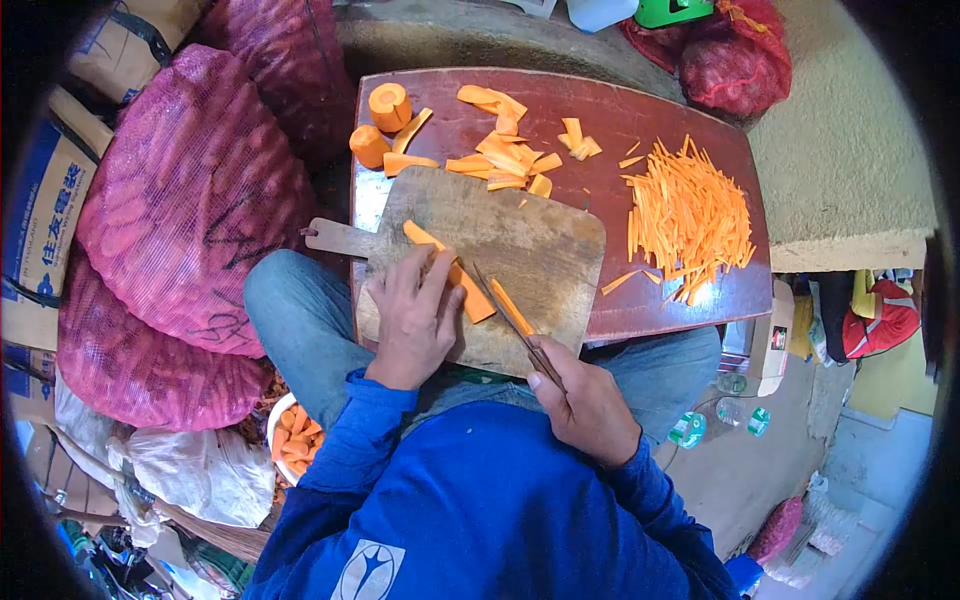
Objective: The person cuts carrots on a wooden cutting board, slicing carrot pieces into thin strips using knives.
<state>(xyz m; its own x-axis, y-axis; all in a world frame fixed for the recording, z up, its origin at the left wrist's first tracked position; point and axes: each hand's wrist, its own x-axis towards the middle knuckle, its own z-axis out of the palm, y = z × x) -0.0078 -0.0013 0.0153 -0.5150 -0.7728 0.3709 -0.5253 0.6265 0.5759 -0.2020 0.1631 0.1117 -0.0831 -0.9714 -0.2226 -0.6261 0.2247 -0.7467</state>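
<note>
A wooden cutting board point(530, 235) with a handle at its left lies over the near edge of a red table. My left hand point(412, 315) presses its fingertips on a flat carrot slab point(472, 290) on the board. My right hand point(583, 400) is closed round the handle of a knife point(505, 312), its blade just right of the slab. Thin cut carrot strips point(510, 305) lie by the blade's right side. Beyond the board are carrot slices point(505, 155) and two thick carrot chunks point(389, 106). A heap of carrot shreds point(690, 215) sits at the table's right.
Red mesh sacks of carrots point(190, 200) are stacked at the left, beside cardboard boxes point(50, 210). A white container of carrot pieces point(297, 437) stands low at the left. Plastic bottles point(688, 430) lie on the floor at the right. Another red mesh sack point(735, 65) is behind the table.
</note>
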